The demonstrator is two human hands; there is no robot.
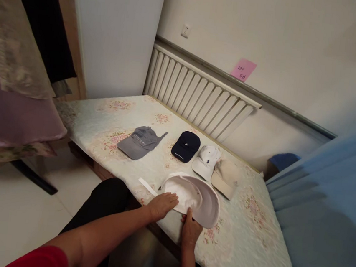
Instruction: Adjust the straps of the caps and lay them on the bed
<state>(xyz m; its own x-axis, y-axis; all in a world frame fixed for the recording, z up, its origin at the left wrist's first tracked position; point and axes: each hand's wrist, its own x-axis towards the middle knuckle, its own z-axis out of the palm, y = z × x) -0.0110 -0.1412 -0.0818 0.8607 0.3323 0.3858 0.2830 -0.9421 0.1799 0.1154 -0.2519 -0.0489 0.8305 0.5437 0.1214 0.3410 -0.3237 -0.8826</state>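
Note:
A pale wide-brimmed sun hat (207, 197) is tipped with its hollow inside toward me, at the near edge of the bed. From its left side sticks out a white strap (147, 186). My left hand (163, 205) lies on the hat's near left edge, fingers stretched out over the inside. Pinching the near rim is my right hand (191, 231), its thumb inside and its other fingers mostly hidden underneath. Beyond the hat lie a grey cap (141, 142), a navy cap (186, 147), a white cap (206, 161) and a beige cap (225, 178).
A flowered sheet (243, 240) covers the bed. Behind it stand a white radiator (197, 93) and a wall with a pink note (243, 69). A blue curtain (326, 198) hangs at right. Hanging clothes (17, 105) are at left, near a pale cabinet (118, 35).

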